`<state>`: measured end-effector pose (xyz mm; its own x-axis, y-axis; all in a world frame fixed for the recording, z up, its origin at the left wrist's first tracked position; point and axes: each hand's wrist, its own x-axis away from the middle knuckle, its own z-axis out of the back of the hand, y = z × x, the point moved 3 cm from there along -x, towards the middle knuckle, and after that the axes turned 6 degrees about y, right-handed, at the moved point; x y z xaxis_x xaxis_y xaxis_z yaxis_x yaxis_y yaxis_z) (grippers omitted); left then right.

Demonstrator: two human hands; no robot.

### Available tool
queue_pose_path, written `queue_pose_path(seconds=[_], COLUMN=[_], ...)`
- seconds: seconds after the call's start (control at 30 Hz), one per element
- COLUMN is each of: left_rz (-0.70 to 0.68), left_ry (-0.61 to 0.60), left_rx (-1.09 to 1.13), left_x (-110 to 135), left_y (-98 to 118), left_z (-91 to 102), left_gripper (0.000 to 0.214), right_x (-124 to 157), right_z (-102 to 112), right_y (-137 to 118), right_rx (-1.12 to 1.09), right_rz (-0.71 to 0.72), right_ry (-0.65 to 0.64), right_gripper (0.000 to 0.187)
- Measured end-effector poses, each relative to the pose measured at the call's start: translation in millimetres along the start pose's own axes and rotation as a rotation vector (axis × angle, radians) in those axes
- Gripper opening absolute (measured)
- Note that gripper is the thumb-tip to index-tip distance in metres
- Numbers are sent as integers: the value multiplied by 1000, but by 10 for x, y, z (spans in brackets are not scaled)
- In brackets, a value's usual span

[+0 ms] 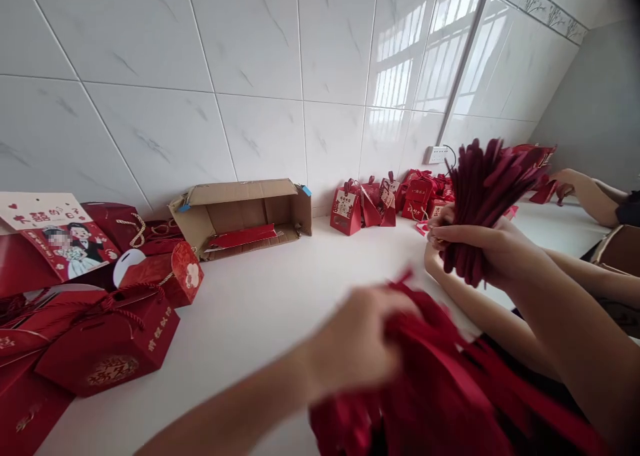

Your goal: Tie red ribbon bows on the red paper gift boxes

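My right hand [493, 246] is closed round a thick bundle of dark red ribbon strips [483, 189], raised above the counter at the right. The strips fan out above the fist and hang a little below it. Lower down, my left hand [357, 336] is smeared by motion, its fingers closed on a heap of brighter red ribbons [430, 363]. The heap spreads toward the bottom right of the view, and its lower part runs out of frame.
Red gift boxes [115, 343] crowd the left of the white counter [250, 309]. An open cardboard box [245, 209] with a red piece inside stands against the tiled wall. Small red boxes [345, 209] line the back. Co-workers' arms [465, 303] and a hand [567, 179] are at right.
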<state>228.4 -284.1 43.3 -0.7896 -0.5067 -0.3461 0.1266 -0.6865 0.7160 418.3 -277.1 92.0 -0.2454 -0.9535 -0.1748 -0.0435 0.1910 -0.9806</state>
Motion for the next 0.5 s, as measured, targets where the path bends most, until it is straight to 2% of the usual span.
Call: queue_pose_path(seconds=[0.07, 0.1, 0.13, 0.17, 0.23, 0.3, 0.4, 0.5], left_rz=[282, 451, 623, 703, 796, 856, 905, 915], left_ry=[349, 438, 475, 492, 481, 444, 373, 304], left_rx=[-151, -302, -466, -536, -626, -693, -781, -847], left_x=[3, 26, 53, 61, 37, -50, -307, -656], left_y=[-405, -633, -863, -1074, -1458, -1778, -2150, -2445], left_z=[567, 769, 913, 992, 1010, 923, 783, 747], left_gripper=[40, 41, 40, 38, 34, 32, 32, 33], right_x=[-8, -16, -24, -31, -33, -14, 47, 85], right_z=[71, 106, 137, 162, 197, 221, 284, 413], right_y=[26, 57, 99, 151, 264, 364, 504, 698], right_rx=[-80, -121, -150, -168, -205, -244, -252, -119], right_rz=[-14, -12, -10, -14, -22, -34, -79, -59], right_ry=[-26, -36, -45, -53, -71, -89, -75, -10], right_gripper=[22, 22, 22, 21, 19, 19, 22, 26])
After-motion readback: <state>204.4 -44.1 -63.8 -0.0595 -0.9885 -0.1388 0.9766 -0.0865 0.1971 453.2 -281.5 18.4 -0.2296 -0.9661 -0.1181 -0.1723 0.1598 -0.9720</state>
